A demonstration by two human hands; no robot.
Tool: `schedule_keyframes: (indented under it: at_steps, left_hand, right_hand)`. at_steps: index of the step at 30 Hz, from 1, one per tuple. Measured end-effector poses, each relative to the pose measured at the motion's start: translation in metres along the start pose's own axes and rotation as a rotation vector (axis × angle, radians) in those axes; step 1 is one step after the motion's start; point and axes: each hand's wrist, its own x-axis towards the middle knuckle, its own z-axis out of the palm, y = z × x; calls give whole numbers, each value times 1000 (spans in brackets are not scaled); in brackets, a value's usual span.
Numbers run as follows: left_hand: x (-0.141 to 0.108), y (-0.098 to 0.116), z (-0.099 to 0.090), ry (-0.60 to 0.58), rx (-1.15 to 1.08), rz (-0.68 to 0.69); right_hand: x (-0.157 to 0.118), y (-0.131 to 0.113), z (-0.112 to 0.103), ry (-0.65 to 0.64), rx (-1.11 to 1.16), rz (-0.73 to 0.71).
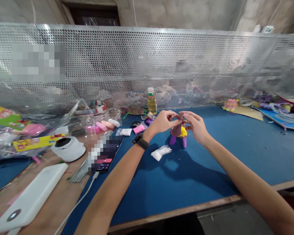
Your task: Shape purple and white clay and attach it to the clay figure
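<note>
A small clay figure (pixel 178 132) with purple legs, a yellow patch and a brown front stands on the blue table. My left hand (pixel 164 121) pinches the brown upper part from the left, thumb and fingers close together. From the right, my right hand (pixel 195 125) has its fingertips on the same top part. The exact grip is partly hidden behind the fingers. In front of the figure, to the left, lies a clear packet of white material (pixel 161 152). Small packets of white clay (pixel 125 132) and pink clay (pixel 138 129) lie left of my left hand.
An oil bottle (pixel 152 101) stands by the perforated metal screen (pixel 137 55). To the left are a phone (pixel 110 153) with a cable, a white power bank (pixel 31 199) and a white roll (pixel 68 149). A blue board (pixel 281 119) with scraps lies far right.
</note>
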Motion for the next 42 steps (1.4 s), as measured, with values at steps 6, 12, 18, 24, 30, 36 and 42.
schedule_keyframes:
  at_steps: [6,12,18,24,30,36,42]
  left_hand:
    - [0,0,0,1,-8,14]
    - [0,2,-1,-5,-10,21]
    - [0,2,-1,-11,2,9]
    - [0,1,0,-5,10,11]
    - [1,0,2,-15,7,11]
    - [0,-1,1,-8,20,10]
    - [0,-3,1,-7,-1,13]
  right_hand:
    - [2,3,-2,-17,36,9]
    - [4,10,-5,-49,70,-14]
    - [4,14,-5,-54,77,-34]
    - [5,13,-6,-54,128,-7]
    - [0,6,3,70,13,-63]
    - [-1,5,6,78,-5,-75]
    - [-1,6,3,45,-109,-172]
